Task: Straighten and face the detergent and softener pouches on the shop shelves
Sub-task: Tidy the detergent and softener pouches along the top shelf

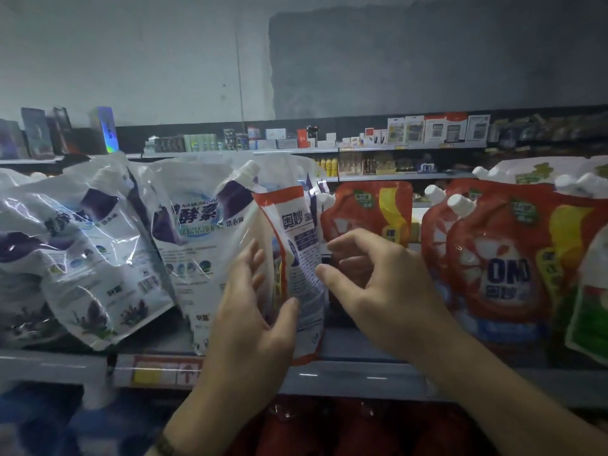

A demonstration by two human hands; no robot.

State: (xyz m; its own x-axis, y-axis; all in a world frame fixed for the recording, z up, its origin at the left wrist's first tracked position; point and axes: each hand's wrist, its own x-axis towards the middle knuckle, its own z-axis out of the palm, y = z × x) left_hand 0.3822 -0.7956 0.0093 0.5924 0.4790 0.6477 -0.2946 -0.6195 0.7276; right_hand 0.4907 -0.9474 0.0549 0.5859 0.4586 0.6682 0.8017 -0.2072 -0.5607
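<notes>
Red-and-white spouted detergent pouch stands on the grey metal shelf between the two brands, turned so its printed back shows and leaning left against the white plastic pouch with purple lavender print. That is why you have it in hand: it faces the wrong way and sits on the boundary. Your left grip steadies it low down, thumb laid across its front and fingers straight along its left side, a loose pinch rather than a full clasp. Your right grip is half open with fingers bent, holding nothing, its thumb tip just beside the pouch's right edge. The glossy red OMO pouches to the right already face front and stand upright, so this one likely belongs with them, turned about.
</notes>
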